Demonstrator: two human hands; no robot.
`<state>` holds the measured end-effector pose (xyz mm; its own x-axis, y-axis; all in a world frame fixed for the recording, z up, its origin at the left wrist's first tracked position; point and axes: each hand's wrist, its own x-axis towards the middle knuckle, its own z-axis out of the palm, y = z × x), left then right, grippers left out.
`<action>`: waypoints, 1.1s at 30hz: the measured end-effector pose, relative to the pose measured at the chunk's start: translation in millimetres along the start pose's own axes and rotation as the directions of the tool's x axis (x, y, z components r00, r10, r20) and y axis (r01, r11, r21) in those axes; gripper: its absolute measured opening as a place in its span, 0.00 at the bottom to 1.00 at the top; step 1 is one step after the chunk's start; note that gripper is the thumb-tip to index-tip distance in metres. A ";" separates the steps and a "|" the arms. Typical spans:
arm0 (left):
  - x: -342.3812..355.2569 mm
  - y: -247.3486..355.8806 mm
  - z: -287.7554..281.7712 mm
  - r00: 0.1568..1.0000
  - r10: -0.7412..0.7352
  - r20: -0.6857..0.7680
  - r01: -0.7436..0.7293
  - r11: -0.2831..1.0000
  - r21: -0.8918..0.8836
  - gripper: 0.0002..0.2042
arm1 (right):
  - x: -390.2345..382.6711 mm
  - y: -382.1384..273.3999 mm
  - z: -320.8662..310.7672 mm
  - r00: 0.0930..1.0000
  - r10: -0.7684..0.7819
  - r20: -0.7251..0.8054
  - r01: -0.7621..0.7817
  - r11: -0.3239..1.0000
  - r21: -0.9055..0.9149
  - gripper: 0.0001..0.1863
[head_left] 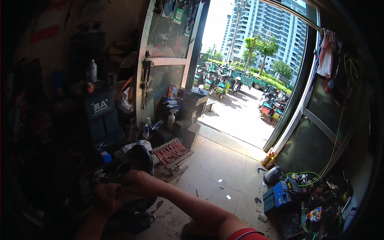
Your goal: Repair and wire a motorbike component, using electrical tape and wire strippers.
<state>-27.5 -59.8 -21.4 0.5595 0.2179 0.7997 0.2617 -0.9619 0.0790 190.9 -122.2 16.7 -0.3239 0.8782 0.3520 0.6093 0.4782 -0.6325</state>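
At the lower left, my left hand (107,196) and my right hand (138,181) are close together over a dark mechanical assembly (86,186). The fingers of both are bent inward and look closed. What they grip is lost in deep shadow. A black rounded part (147,158), perhaps a wheel or cover, rises just beyond my right hand. A small blue object (106,157) and a pale cloth (138,145) lie beyond the hands. Below my right forearm there is a dark bulky object (138,222), too dim to name.
A folding stool (173,153) with red-brown straps stands ahead. Stacked battery boxes (102,108) with a spray can (93,71) are at left. Blue batteries (282,194), a green hose (306,173) and clutter fill the right. Scraps dot the tiled floor (216,172). Parked scooters (222,82) stand outside the open doorway.
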 end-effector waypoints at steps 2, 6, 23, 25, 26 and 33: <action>-3.3 0.5 -4.5 1.000 -0.015 0.004 0.015 1.000 0.018 0.09 | 2.3 -3.8 2.1 1.000 -0.018 0.000 0.018 1.000 -0.002 0.16; -4.2 -2.7 0.4 1.000 -0.018 0.024 0.018 0.999 0.030 0.10 | 3.4 -1.1 -0.2 0.997 0.060 0.044 -0.060 0.998 0.004 0.17; -21.8 -15.9 8.4 0.996 -0.031 0.084 0.028 0.999 0.044 0.09 | 1.9 7.7 1.2 0.999 0.008 0.032 -0.010 0.998 0.070 0.17; -26.4 -21.1 10.5 0.997 -0.027 0.077 0.025 0.999 0.022 0.10 | 1.2 1.7 -1.6 0.999 0.026 0.033 -0.029 0.995 0.100 0.16; -28.2 -22.5 11.1 0.991 -0.050 0.121 0.045 0.998 0.041 0.10 | -0.3 2.2 -1.1 0.999 0.030 0.029 -0.033 0.995 0.099 0.16; 17.5 23.9 -24.1 0.844 -0.439 0.308 0.499 0.853 -0.154 0.16 | -0.4 15.0 27.0 0.937 -0.206 -0.282 0.202 0.978 -0.045 0.15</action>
<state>-30.4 -82.9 8.9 0.5999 0.6568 0.4569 0.3812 -0.7367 0.5585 180.6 -115.1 -11.6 -0.2248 0.7213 0.6552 0.5632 0.6448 -0.5167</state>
